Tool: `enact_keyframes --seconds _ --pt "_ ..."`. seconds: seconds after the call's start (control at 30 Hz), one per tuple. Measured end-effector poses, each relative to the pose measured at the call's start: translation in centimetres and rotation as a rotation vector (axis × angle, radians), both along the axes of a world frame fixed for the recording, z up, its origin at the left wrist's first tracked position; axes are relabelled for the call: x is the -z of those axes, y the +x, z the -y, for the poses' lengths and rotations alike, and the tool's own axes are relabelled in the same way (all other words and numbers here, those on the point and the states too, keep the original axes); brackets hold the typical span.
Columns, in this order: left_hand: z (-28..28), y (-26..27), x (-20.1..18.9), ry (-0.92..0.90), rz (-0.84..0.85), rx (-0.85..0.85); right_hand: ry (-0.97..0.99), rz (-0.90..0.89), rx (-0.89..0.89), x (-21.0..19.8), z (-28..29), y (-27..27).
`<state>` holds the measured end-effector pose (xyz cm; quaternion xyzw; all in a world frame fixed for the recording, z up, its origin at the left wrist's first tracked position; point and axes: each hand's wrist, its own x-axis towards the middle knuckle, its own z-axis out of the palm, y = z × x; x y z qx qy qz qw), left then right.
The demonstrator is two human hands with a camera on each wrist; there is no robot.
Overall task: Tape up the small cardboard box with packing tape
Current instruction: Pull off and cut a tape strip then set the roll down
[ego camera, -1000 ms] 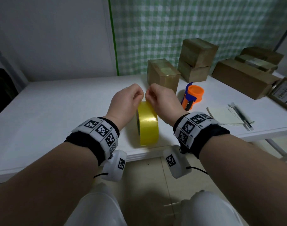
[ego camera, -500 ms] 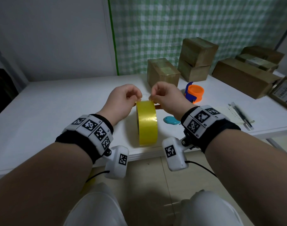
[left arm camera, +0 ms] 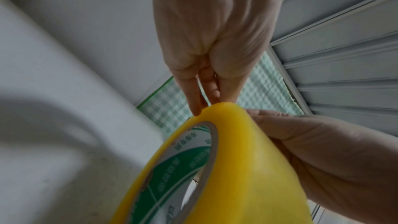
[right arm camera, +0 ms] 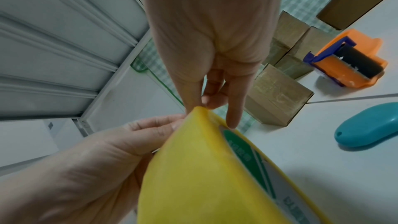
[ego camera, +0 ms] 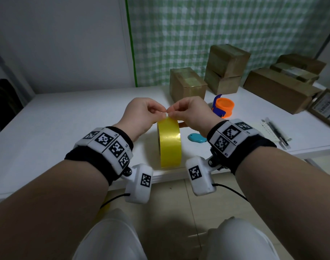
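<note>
Currently, head view: yellow tape roll (ego camera: 169,143) stands on edge near front rim of white table (ego camera: 48,128); left hand (ego camera: 141,114) and right hand (ego camera: 190,112) pinch its top; small cardboard box (ego camera: 186,85) sits behind.
Left wrist view: fingertips (left arm camera: 197,108) curled onto roll rim.
Right wrist view: thumb and finger nip tape edge; teal cutter (right arm camera: 368,125) and orange dispenser (right arm camera: 349,62) lie beside.

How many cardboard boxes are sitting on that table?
7 at least: one small box just beyond the hands, two stacked behind it, one long box to the right with two more behind, one labelled at the edge; others may be hidden.
</note>
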<state>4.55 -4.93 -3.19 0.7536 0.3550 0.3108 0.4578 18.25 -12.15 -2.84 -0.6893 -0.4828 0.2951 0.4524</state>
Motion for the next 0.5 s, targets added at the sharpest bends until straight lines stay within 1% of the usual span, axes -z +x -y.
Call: enact_keyframes --seconds 0.13,0.27,0.33,0.43,0.5 --pt "0.13 0.29 0.12 0.053 -0.023 -0.017 0.015 0.051 0.009 0.09 -0.09 -0.24" --pt "0.01 0.57 0.31 0.127 -0.085 -0.037 -0.017 0.153 0.026 0.13 -0.14 -0.53" --pt "-0.21 0.40 0.48 0.073 -0.080 -0.065 -0.048 0.158 0.031 0.03 -0.02 -0.51" --pt "-0.15 0.23 0.66 -0.074 0.001 -0.082 -0.083 0.148 0.047 -0.19 0.23 -0.62" --pt "0.03 0.44 0.73 -0.120 0.034 -0.096 -0.079 0.156 0.062 -0.21 0.21 -0.66"
